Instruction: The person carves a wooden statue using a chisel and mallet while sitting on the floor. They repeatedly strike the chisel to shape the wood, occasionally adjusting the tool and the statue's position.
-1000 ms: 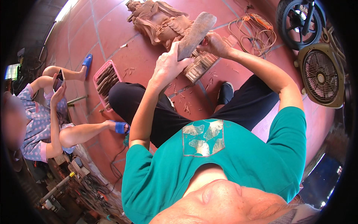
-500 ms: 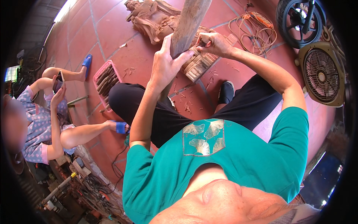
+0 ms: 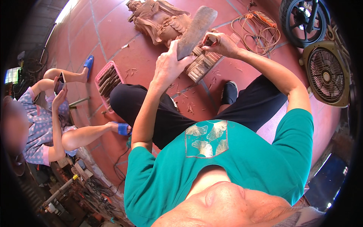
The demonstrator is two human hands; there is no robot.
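My left hand [image 3: 168, 67] is closed around a flat, worn wooden club [image 3: 197, 32], which slants up and to the right. Its broad end rises over a reddish-brown wood carving [image 3: 159, 20] lying on the floor. Just right of the club, my right hand [image 3: 222, 45] is closed in a pinch on a slim dark tool [image 3: 209, 41], mostly hidden by the fingers, so its exact kind does not show. Both hands are above the carving's blocky, stepped base [image 3: 202, 67], which points toward me.
Wood shavings [image 3: 190, 109] litter the red tiles. A pink basket [image 3: 121, 77] of dark stick-like tools stands by my left knee. To the right are an orange power strip with tangled cord [image 3: 261, 32], a wheel [image 3: 304, 24] and a box fan [image 3: 326, 77]. A seated person [image 3: 45, 117] holds a phone at left.
The wooden club has swung away from me and down toward the carving, looking shorter now. My left hand has tilted with it. My right hand stays almost in place.
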